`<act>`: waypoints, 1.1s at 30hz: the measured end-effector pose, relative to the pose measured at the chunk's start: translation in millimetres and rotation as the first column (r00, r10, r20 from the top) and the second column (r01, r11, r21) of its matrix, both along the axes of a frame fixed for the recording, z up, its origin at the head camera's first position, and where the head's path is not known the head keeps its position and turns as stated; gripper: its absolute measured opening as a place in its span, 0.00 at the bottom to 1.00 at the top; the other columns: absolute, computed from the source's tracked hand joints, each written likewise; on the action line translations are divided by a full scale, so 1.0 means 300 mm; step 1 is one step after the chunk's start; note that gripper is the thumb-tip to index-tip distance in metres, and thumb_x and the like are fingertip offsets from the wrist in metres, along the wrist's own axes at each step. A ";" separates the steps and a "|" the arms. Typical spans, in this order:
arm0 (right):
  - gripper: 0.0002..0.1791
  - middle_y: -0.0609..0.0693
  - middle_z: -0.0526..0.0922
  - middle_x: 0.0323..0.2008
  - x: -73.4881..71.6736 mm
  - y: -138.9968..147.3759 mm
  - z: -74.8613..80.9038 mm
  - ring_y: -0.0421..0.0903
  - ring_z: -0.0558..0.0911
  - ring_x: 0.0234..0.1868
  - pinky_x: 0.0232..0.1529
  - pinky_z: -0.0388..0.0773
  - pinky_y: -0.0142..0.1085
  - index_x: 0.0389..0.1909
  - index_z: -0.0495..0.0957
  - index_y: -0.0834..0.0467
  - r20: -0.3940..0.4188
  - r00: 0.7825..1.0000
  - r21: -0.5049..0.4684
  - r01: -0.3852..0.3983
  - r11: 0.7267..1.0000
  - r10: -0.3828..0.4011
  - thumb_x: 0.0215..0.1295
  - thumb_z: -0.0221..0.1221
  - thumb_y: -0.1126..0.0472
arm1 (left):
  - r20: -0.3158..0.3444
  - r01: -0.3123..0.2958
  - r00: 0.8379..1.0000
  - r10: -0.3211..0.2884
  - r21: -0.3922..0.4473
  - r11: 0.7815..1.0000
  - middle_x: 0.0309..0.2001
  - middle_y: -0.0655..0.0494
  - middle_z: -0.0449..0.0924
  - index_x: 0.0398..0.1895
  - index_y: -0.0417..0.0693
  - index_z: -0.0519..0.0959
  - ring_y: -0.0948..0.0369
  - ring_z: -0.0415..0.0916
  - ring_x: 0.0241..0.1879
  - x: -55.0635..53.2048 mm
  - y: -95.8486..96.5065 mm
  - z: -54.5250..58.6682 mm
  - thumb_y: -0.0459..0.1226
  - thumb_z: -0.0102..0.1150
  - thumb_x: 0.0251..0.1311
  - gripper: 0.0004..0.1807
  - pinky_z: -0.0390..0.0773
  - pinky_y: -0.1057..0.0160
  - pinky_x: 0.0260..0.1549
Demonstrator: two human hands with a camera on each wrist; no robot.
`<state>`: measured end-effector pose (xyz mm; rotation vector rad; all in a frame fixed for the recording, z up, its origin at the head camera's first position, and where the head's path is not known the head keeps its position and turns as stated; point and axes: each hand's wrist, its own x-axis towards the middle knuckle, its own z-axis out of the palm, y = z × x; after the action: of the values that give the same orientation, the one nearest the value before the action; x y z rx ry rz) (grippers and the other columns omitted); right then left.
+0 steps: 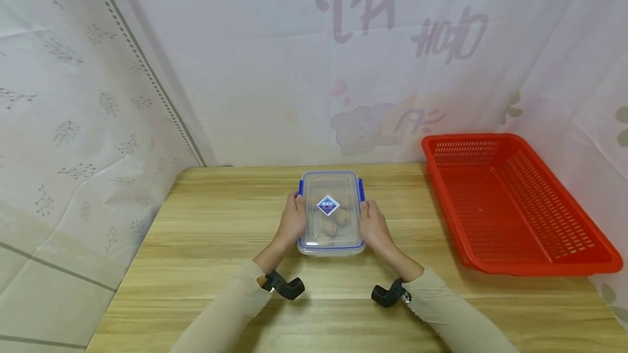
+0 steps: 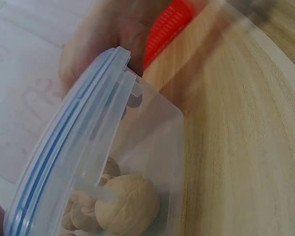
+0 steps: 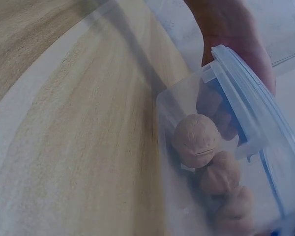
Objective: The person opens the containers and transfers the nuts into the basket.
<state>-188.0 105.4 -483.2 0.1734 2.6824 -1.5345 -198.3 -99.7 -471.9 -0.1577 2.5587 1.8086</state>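
The long sides of a clear lidded container [image 1: 331,185] are gripped by both hands: its left side by the left hand [image 1: 293,219], its right side by the right hand [image 1: 375,225]. The thumbs are laid along the lid's edges, and the fingers are curled against the side walls under the rim, where some of the left fingertips can be seen through the plastic. The container is placed lengthwise, near to far, at the middle of the scene, over the far half of a wood-grain table [image 1: 211,238]; whether its base is touched by the tabletop cannot be told. The lid is edged in blue, with blue latches [image 1: 362,189] at the sides, and a diamond-shaped label [image 1: 327,205] is stuck on it. Several walnuts [image 3: 195,141] are held inside, gathered in the near half. A black wrist device [image 1: 289,287] is worn on each arm, and the forearms are covered by pale sleeves [image 1: 228,309]. On the right, well apart from the hands, a red slotted basket [image 1: 490,195] is set down. The far side and both flanks are enclosed by printed cloth [image 1: 255,70].
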 end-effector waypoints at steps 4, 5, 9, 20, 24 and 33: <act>0.20 0.58 0.74 0.32 -0.009 0.011 -0.018 0.54 0.74 0.38 0.39 0.74 0.46 0.46 0.73 0.69 -0.017 0.999 0.019 0.027 0.999 -0.027 0.83 0.36 0.61 | -0.008 -0.008 1.000 0.008 -0.027 1.000 0.68 0.26 0.65 0.71 0.30 0.58 0.35 0.64 0.68 -0.002 0.001 0.002 0.40 0.28 0.83 0.25 0.64 0.37 0.70; 0.20 0.58 0.74 0.32 -0.010 0.012 -0.021 0.54 0.74 0.38 0.40 0.74 0.46 0.46 0.74 0.69 -0.017 0.999 0.013 0.030 0.999 -0.030 0.83 0.36 0.61 | -0.008 -0.007 1.000 0.007 -0.029 1.000 0.68 0.26 0.65 0.71 0.30 0.58 0.35 0.64 0.68 -0.001 0.000 0.003 0.40 0.28 0.83 0.25 0.64 0.37 0.69; 0.21 0.60 0.76 0.37 -0.006 0.013 -0.025 0.55 0.75 0.42 0.45 0.75 0.48 0.50 0.73 0.69 0.004 0.999 -0.029 0.035 0.999 -0.035 0.84 0.36 0.57 | -0.012 -0.010 1.000 0.009 -0.031 0.999 0.67 0.26 0.65 0.71 0.29 0.59 0.35 0.65 0.67 0.003 -0.004 0.005 0.39 0.28 0.83 0.25 0.65 0.36 0.69; 0.38 0.69 0.68 0.68 0.006 0.000 -0.004 0.66 0.72 0.67 0.69 0.68 0.61 0.76 0.55 0.66 0.034 0.999 -0.168 -0.011 0.986 0.017 0.81 0.39 0.39 | 0.013 0.007 1.000 -0.007 -0.017 1.000 0.68 0.27 0.65 0.73 0.32 0.58 0.35 0.66 0.67 0.002 -0.009 0.004 0.42 0.27 0.83 0.26 0.67 0.36 0.67; 0.42 0.69 0.60 0.74 0.003 -0.024 0.013 0.67 0.62 0.73 0.73 0.59 0.62 0.79 0.46 0.65 0.004 0.995 -0.167 -0.094 0.982 0.096 0.80 0.43 0.39 | 0.038 0.004 0.999 -0.004 -0.007 1.000 0.64 0.29 0.69 0.69 0.33 0.61 0.38 0.70 0.63 0.004 -0.010 0.002 0.43 0.28 0.83 0.25 0.73 0.38 0.63; 0.42 0.70 0.53 0.76 0.013 -0.050 0.008 0.69 0.56 0.75 0.75 0.52 0.63 0.80 0.44 0.65 -0.042 0.994 -0.098 -0.101 0.990 0.097 0.79 0.50 0.47 | 0.075 0.013 0.997 -0.004 -0.123 0.992 0.53 0.33 0.75 0.60 0.35 0.66 0.42 0.75 0.53 -0.003 -0.020 0.011 0.45 0.28 0.83 0.24 0.77 0.41 0.55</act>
<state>-184.0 90.2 -480.7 0.0075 2.5905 -1.6520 -199.1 -105.6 -468.7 -0.2104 2.6151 1.6097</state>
